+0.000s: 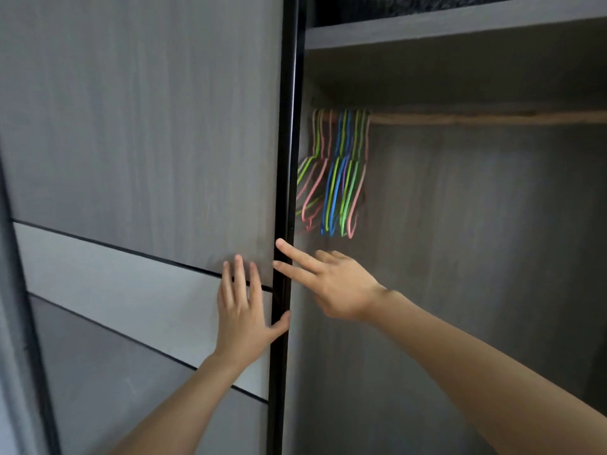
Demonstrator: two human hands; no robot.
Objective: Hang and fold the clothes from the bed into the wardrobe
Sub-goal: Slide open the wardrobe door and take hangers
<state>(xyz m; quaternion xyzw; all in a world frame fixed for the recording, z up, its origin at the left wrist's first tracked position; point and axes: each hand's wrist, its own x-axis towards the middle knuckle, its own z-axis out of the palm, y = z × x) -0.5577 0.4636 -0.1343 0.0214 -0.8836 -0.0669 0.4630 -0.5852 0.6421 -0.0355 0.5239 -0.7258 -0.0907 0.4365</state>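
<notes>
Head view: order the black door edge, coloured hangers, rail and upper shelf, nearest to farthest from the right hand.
1. black door edge, left, at fingertips of the right hand
2. coloured hangers, just above
3. rail, higher
4. upper shelf, topmost

Wardrobe [476, 241]: grey wood-grain, one compartment standing open beside a sliding door [131, 126] with a black edge strip. Upper shelf [460, 29]: spans the top of the compartment; something dark lies on it, too blurred to identify. Hanging rail [492, 117]: horizontal, brownish, below the shelf. Wire hangers [338, 172]: a tight bunch in green, pink and blue, hooked on the rail's left end, near the door edge.
</notes>
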